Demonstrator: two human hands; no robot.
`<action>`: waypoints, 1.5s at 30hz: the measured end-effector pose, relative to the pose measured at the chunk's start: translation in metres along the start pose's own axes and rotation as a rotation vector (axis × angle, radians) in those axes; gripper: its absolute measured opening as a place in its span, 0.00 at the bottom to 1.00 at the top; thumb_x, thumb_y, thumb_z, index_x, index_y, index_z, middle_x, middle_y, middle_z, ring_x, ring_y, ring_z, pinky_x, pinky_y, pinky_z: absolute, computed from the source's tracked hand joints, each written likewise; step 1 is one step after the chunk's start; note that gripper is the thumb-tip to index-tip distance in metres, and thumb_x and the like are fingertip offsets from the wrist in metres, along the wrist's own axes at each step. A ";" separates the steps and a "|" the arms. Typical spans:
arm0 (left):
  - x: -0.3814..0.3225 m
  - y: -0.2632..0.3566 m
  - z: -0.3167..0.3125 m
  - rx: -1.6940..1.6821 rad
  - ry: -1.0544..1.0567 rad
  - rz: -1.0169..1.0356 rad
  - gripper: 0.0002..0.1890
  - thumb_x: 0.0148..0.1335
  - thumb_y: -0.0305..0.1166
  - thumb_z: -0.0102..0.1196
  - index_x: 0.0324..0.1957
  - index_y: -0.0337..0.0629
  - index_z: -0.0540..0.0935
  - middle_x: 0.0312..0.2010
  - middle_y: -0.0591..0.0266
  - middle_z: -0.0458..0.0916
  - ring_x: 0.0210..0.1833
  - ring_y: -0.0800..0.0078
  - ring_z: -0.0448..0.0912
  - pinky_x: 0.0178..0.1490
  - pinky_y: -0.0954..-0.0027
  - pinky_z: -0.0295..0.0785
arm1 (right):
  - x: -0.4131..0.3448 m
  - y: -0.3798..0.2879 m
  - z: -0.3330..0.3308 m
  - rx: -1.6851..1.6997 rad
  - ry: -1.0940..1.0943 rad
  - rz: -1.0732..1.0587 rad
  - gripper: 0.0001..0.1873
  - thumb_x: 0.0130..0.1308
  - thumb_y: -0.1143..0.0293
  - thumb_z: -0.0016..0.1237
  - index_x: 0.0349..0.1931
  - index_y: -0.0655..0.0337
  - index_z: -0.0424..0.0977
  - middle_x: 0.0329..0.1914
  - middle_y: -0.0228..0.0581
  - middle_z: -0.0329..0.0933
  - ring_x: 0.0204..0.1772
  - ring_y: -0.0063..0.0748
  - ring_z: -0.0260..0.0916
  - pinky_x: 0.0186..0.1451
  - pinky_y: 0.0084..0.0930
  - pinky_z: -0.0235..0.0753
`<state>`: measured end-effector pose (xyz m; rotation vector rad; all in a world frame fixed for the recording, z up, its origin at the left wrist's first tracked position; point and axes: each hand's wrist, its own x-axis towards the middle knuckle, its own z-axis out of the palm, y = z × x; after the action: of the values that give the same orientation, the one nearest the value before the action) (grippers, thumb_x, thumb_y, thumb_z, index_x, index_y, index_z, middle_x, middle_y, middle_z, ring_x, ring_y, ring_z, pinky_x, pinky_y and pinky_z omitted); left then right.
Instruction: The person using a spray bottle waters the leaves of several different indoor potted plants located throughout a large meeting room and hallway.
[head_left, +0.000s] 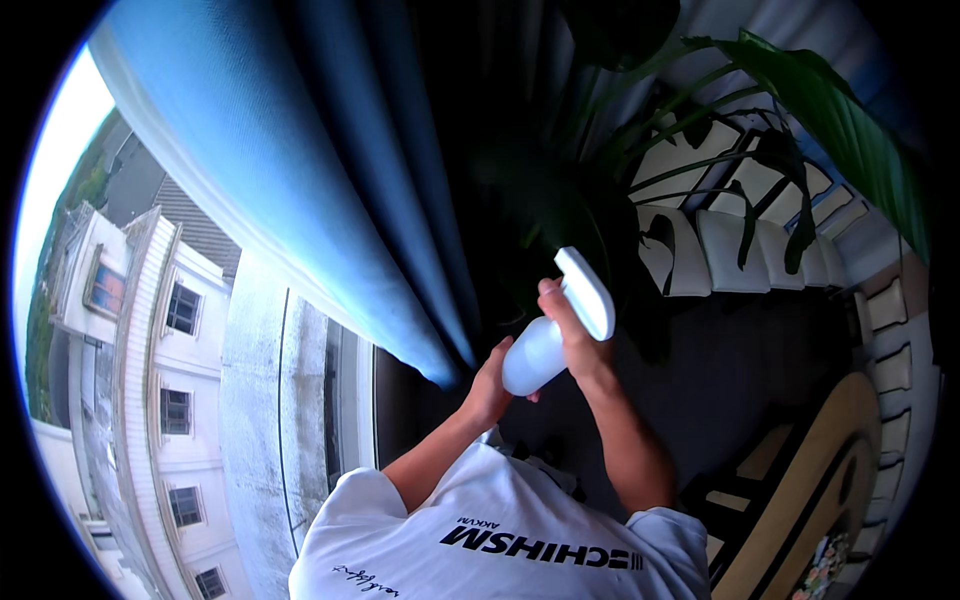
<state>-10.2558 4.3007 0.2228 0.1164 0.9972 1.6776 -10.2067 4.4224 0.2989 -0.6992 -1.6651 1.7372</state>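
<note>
A white plastic spray bottle (534, 356) is held up in front of my chest, its nozzle pointing up and away from me. My right hand (574, 322) grips it at the neck, with a finger at the trigger below the white spray head (589, 294). My left hand (491, 381) supports the bottom of the bottle from the left. A faint mist shows beyond the nozzle, in front of dark foliage. Large green leaves (832, 97) of a potted-type plant arch over the upper right; the plant's base is hidden in shadow.
A blue curtain (247, 150) hangs at the left beside a window frame (366, 397), with a white building (180, 360) outside. Several white chairs (731, 251) stand in a row behind the leaves. At the lower right is a long wooden table (787, 480) with flowers (825, 562) and more chairs.
</note>
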 end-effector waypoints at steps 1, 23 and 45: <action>0.000 0.005 -0.007 -0.001 0.008 0.004 0.28 0.73 0.50 0.27 0.45 0.34 0.72 0.26 0.53 0.77 0.27 0.63 0.76 0.37 0.65 0.72 | 0.003 -0.002 0.006 -0.065 -0.041 0.020 0.20 0.61 0.55 0.56 0.40 0.64 0.75 0.35 0.40 0.77 0.37 0.34 0.75 0.41 0.32 0.74; 0.003 0.013 -0.019 0.063 -0.158 -0.091 0.32 0.73 0.57 0.24 0.47 0.37 0.73 0.28 0.56 0.77 0.31 0.67 0.75 0.41 0.67 0.70 | 0.013 -0.005 0.005 0.188 0.063 0.073 0.10 0.63 0.64 0.55 0.33 0.60 0.70 0.25 0.27 0.68 0.33 0.18 0.65 0.41 0.20 0.63; -0.009 0.090 0.075 0.212 -0.446 0.448 0.40 0.62 0.62 0.50 0.60 0.36 0.62 0.43 0.57 0.70 0.35 0.70 0.72 0.41 0.69 0.69 | 0.043 -0.156 -0.001 0.221 -0.003 -0.270 0.10 0.61 0.66 0.54 0.27 0.58 0.69 0.21 0.30 0.68 0.27 0.16 0.62 0.31 0.17 0.59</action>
<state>-10.2796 4.3330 0.3337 0.8697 0.8380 1.8231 -10.2227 4.4560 0.4566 -0.3527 -1.4643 1.6916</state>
